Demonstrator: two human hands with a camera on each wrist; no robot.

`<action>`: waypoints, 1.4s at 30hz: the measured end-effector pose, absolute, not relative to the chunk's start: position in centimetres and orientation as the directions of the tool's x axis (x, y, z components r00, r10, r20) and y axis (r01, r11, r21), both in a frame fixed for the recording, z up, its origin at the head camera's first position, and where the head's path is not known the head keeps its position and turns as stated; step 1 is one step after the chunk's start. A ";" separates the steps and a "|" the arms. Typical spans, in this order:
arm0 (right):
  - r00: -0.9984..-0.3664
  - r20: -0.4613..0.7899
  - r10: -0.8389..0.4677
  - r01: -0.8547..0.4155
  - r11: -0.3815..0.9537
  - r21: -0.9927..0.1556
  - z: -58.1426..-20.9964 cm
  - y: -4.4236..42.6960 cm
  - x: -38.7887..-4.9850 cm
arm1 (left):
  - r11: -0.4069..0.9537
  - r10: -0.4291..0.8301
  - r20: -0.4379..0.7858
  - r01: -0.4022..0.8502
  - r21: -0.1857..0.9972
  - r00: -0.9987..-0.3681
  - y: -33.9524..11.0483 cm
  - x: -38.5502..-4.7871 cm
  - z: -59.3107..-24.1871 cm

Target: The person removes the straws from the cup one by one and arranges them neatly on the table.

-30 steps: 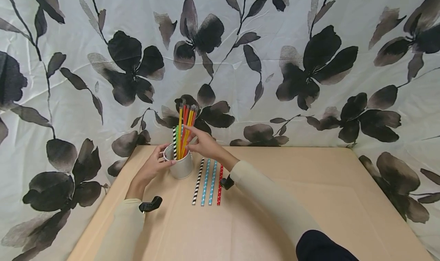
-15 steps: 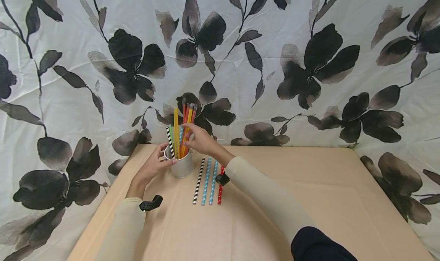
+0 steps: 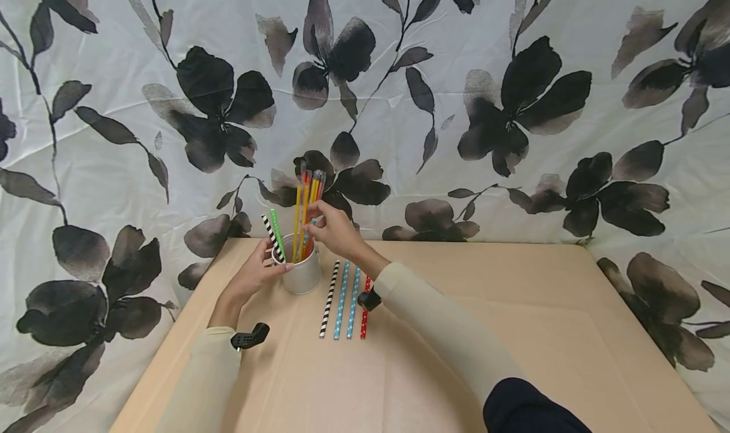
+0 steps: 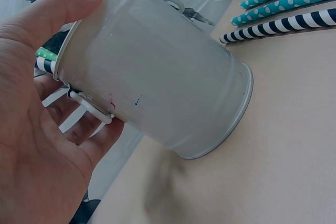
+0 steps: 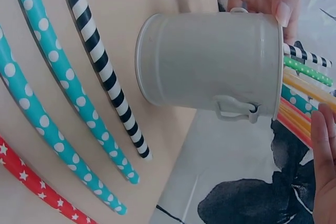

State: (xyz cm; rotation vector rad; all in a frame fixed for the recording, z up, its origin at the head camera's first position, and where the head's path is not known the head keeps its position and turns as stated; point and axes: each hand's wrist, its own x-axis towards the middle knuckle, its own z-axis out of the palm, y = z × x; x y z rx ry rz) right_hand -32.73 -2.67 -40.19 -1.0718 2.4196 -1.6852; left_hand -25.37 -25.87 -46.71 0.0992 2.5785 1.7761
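Observation:
A pale metal cup (image 3: 303,276) with small side handles stands near the table's back edge. My left hand (image 3: 258,273) grips its rim, thumb at the front and fingers behind. Inside, a black-and-white striped straw (image 3: 272,238) and a green dotted straw (image 3: 276,230) lean left. Yellow and orange-red pencils (image 3: 298,208) stand further right in the cup. My right hand (image 3: 338,231) is over the rim, thumb and fingers pinching at a blue polka-dot straw (image 5: 294,98) beside the pencils. Its fingertips partly hide that straw.
Right of the cup lie a striped straw (image 3: 329,303), two blue dotted straws (image 3: 342,303) and a red starred straw (image 3: 364,322), side by side. The wooden table (image 3: 485,319) reaches to the right. A floral cloth (image 3: 422,167) hangs behind it.
The striped and green straws in the cup have tipped left, away from the pencils. A yellow pencil swung left and back. My right fingers shifted slightly; my left hand stays on the cup.

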 end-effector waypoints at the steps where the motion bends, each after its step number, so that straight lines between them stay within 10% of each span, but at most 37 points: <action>1: -0.768 0.364 -0.528 -0.516 0.172 -0.839 -40.3 -2.7 -32.8 | 0.355 0.057 0.031 0.049 0.934 -0.998 -25.8 -25.4 -46.7; 23: -0.751 0.157 -0.641 -0.477 0.363 -0.801 -42.3 -1.8 -34.9 | 0.350 0.010 0.021 0.023 0.936 -1.000 -24.7 -25.9 -46.9; 42: -0.757 0.299 -0.581 -0.472 0.170 -0.865 -41.7 -0.5 -36.5 | 0.352 -0.021 0.049 0.038 0.935 -0.999 -23.8 -26.1 -46.9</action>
